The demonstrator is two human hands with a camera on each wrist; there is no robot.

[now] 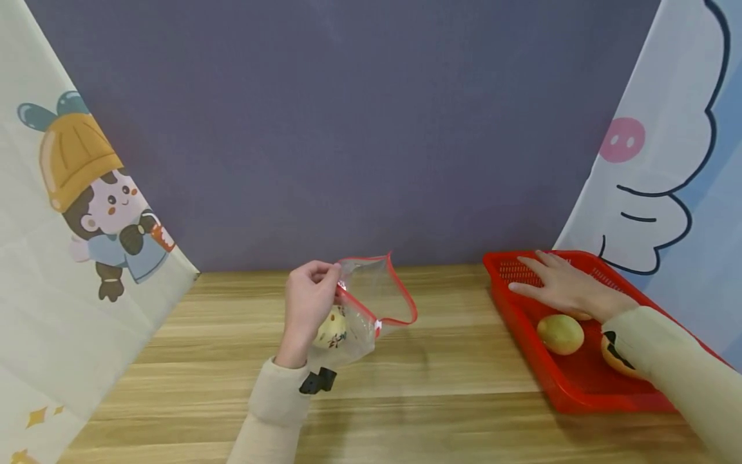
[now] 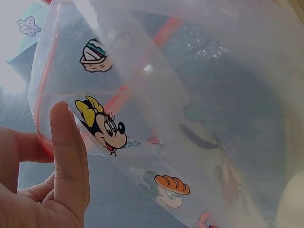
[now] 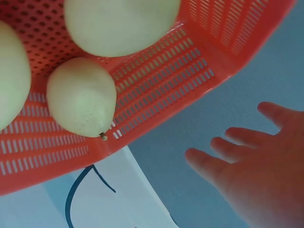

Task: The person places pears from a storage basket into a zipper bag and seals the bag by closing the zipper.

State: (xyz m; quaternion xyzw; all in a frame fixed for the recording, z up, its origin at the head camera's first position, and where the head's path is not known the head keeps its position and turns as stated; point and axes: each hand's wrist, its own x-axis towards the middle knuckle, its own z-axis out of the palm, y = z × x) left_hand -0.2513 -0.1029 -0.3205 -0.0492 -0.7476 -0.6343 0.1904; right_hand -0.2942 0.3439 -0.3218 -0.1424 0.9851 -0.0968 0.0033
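Note:
My left hand (image 1: 310, 303) pinches the red zip edge of a clear zip bag (image 1: 359, 328), whose mouth gapes to the right. Inside it, low down, a pale round fruit (image 1: 329, 330) shows through the plastic. Cartoon prints (image 2: 104, 126) cover the bag in the left wrist view. Over the far part of a red basket (image 1: 570, 401) my right hand (image 1: 562, 287) spreads its fingers and holds nothing. A yellow-green pear (image 1: 560, 334) lies in the basket, near a more orange fruit (image 1: 619, 359) partly hidden by my sleeve. The right wrist view shows a pear with its stem (image 3: 81, 97) between other pale fruits (image 3: 121, 23).
The wooden table (image 1: 452, 367) runs back to a grey-blue panel (image 1: 371, 129). Printed cloth hangs on both sides, a cartoon child (image 1: 110, 193) on the left and a white figure (image 1: 655, 154) behind the basket. The basket has raised slotted walls.

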